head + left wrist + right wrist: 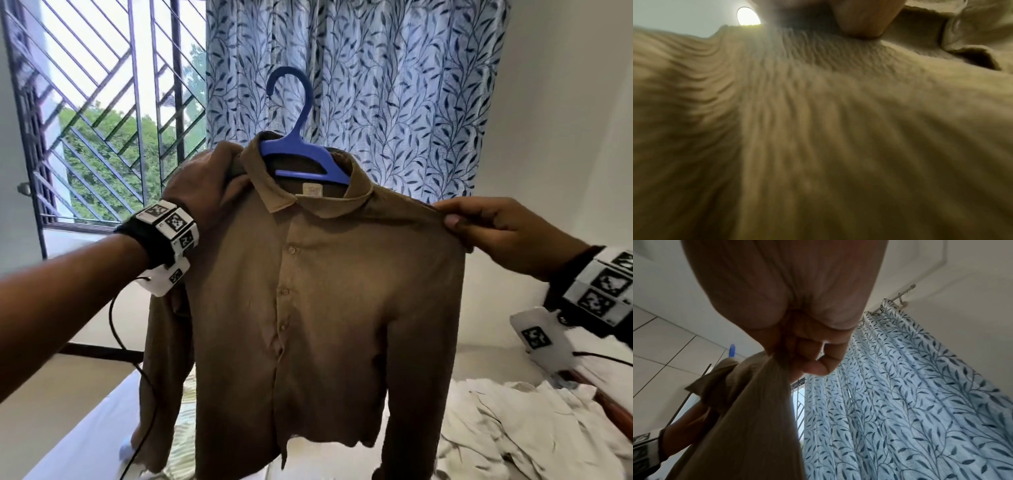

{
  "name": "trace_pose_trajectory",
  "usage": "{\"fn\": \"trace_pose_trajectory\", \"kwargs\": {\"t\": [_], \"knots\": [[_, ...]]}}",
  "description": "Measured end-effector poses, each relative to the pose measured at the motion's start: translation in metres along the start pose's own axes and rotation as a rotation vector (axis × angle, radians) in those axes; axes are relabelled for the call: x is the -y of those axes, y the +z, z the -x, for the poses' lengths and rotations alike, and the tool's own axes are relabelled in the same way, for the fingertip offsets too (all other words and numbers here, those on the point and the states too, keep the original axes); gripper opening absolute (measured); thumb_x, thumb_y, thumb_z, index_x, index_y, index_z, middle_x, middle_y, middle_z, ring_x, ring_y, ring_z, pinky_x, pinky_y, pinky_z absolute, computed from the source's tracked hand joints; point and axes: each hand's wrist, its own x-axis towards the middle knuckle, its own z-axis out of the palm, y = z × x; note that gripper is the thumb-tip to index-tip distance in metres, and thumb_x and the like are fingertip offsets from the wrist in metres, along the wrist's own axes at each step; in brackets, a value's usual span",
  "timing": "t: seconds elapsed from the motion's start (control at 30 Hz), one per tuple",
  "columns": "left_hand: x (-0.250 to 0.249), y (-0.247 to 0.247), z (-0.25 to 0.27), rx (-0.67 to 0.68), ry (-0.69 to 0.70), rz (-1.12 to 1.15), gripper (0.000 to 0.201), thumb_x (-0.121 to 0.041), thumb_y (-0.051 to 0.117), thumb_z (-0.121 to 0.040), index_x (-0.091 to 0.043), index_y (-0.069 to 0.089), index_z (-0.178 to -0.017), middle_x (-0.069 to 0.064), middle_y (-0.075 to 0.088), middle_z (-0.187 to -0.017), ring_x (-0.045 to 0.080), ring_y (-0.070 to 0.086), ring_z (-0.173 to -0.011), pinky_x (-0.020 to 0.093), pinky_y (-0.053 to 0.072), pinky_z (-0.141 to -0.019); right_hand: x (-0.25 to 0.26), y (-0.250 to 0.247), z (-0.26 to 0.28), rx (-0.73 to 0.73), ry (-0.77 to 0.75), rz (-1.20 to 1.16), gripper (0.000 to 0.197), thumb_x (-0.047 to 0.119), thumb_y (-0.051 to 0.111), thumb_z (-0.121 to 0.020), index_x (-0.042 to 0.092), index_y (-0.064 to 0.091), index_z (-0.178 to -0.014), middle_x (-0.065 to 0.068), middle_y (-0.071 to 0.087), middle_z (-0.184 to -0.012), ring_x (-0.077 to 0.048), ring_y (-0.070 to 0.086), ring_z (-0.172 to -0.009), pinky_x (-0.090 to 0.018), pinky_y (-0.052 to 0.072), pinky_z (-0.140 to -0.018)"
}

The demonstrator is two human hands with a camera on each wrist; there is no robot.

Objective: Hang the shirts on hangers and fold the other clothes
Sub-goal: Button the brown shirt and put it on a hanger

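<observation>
A brown long-sleeved button shirt [308,291] hangs in the air in front of me on a blue plastic hanger [301,150], whose hook sticks up out of the collar. My left hand [205,181] grips the shirt's left shoulder beside the collar, its fingers hidden behind the cloth. The left wrist view is filled with the brown fabric [818,129], a fingertip [863,21] pressing on it. My right hand [479,222] pinches the shirt's right shoulder seam between thumb and fingers. From the right wrist, that hand [797,356] holds bunched cloth of the shirt [748,418].
Below the shirt lies a bed with a pale sheet [85,428]. A heap of white clothes [513,428] lies at the right by the wooden bed edge [616,411]. Behind are a leaf-print curtain [394,85] and a barred window [102,120].
</observation>
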Motion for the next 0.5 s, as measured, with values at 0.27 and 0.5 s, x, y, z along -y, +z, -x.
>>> {"fn": "trace_pose_trajectory", "kwargs": {"t": [0.27,0.5], "knots": [[-0.013,0.009,-0.01,-0.022,0.099,0.051,0.043,-0.049,0.047,-0.096,-0.019,0.048,-0.126,0.022,0.062,-0.104,0.04,0.059,-0.097,0.048,0.045,-0.082,-0.03,-0.032,-0.016,0.032,0.208,0.358,0.035,0.011,0.058,-0.105,0.043,0.072,-0.11,0.004,0.076,-0.115,-0.019,0.071,-0.098,-0.041,0.055,-0.091],[-0.028,0.021,-0.016,0.023,0.112,0.058,0.04,-0.049,0.045,-0.098,-0.018,0.047,-0.123,0.017,0.063,-0.104,0.039,0.059,-0.094,0.048,0.047,-0.079,-0.006,0.008,-0.021,-0.111,0.152,-0.002,0.032,0.036,0.051,-0.108,0.02,0.075,-0.122,0.005,0.078,-0.114,-0.014,0.072,-0.11,-0.033,0.055,-0.097]]}}
